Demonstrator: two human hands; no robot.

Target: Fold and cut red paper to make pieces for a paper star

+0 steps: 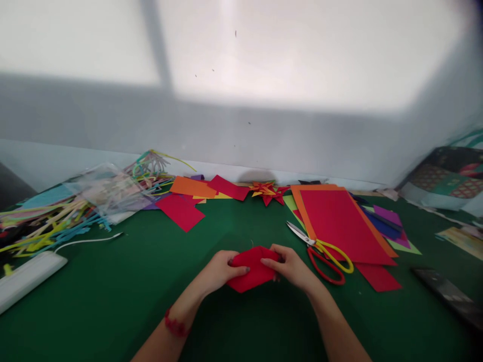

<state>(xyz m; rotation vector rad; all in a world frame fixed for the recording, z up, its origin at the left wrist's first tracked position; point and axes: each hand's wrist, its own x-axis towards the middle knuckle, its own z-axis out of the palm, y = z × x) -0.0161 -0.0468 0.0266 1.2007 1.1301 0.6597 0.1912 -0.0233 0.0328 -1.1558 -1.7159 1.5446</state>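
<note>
A piece of red paper (253, 271) is held between my two hands, low over the green table. My left hand (222, 271) pinches its left side, thumb on top and fingers behind. At its right side my right hand (289, 264) grips it the same way, thumb lying across the face. Whether the paper is folded in layers I cannot tell. Scissors (312, 242) with one yellow and one red handle lie to the right of my right hand, their blades slightly apart and the handles partly over a stack of red and orange sheets (339, 221).
Pipe cleaners (68, 211) and a clear plastic bag (113, 188) are heaped at left, near a white power strip (30, 279). Cut paper pieces (184, 211) and folded paper stars (267, 192) lie along the wall. A dark phone-like object (445, 291) is at right.
</note>
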